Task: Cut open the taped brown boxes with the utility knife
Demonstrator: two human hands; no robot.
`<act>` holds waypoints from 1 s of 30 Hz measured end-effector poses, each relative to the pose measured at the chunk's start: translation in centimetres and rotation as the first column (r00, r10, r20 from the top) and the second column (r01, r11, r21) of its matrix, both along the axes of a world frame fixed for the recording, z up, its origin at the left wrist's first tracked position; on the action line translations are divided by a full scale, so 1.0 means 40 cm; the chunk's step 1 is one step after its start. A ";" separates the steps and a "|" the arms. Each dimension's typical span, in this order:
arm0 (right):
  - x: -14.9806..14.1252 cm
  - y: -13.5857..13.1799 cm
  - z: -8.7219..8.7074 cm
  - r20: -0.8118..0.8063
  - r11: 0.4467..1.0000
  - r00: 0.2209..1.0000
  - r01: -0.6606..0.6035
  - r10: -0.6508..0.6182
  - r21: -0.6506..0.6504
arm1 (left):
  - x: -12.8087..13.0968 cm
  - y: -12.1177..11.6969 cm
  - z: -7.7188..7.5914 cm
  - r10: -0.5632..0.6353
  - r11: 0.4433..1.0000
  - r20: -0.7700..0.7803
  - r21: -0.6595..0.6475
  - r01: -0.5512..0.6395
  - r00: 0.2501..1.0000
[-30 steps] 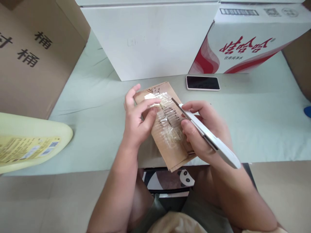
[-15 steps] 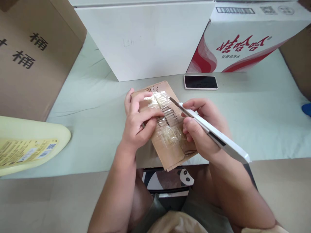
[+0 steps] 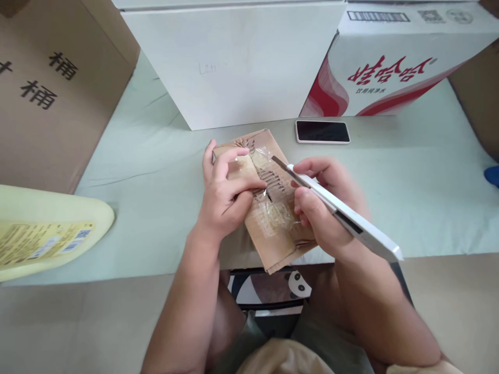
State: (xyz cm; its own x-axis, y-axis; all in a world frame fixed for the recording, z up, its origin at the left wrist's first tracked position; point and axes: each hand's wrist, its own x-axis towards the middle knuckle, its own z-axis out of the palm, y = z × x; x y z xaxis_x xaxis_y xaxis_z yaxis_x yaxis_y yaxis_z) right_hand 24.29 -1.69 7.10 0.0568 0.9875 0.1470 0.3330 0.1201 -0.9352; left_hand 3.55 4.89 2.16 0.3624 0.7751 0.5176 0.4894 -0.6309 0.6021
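Observation:
A small, flat brown cardboard box (image 3: 273,249) lies at the bench's front edge, with crinkled clear tape (image 3: 268,215) across its top and a dark gap along its middle seam. My left hand (image 3: 226,195) grips the box at its left side, index fingertip and thumb close to the seam, other fingers bent over the far left part. My right hand (image 3: 325,202) is closed around a white utility knife (image 3: 351,221). Its blade is out and points up and left, just over the box's right half. Whether the blade tip touches the tape I cannot tell.
Beyond the box stand a large white carton (image 3: 234,62) and a red-and-white carton (image 3: 382,72). A phone (image 3: 323,132) lies before them. At the left are a big brown carton (image 3: 58,104) and a pale yellow bottle (image 3: 58,228). A panda-print item (image 3: 273,286) is below the bench edge.
My left hand has shifted slightly to the right on the box. The box top has tilted a little, and the glare on its tape has faded. The knife has barely moved.

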 end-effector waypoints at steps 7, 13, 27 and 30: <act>0.001 -0.004 -0.011 0.000 1.000 1.000 0.007 -0.007 0.006 | -0.001 0.000 -0.009 -0.017 0.996 0.090 -0.081 0.024 0.996; 0.000 -0.005 -0.010 -0.004 1.000 1.000 0.004 -0.004 0.009 | 0.004 0.002 -0.001 -0.009 0.996 0.097 -0.093 0.018 0.995; -0.006 -0.002 0.010 0.026 1.000 1.000 0.011 -0.011 0.011 | 0.011 0.009 0.002 -0.025 0.998 0.058 -0.057 0.028 0.998; -0.007 -0.005 0.027 0.075 0.999 0.997 -0.001 0.003 -0.038 | 0.015 0.009 0.007 -0.014 0.996 0.068 -0.087 0.020 0.998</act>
State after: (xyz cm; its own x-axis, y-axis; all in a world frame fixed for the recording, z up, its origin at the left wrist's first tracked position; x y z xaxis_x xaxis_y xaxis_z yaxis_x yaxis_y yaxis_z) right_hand 24.03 -1.88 8.18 0.0451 0.9926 0.1131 0.4019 0.0856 -0.9117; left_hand 4.16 5.25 2.43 0.3428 0.8124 0.4716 0.4358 -0.5823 0.6863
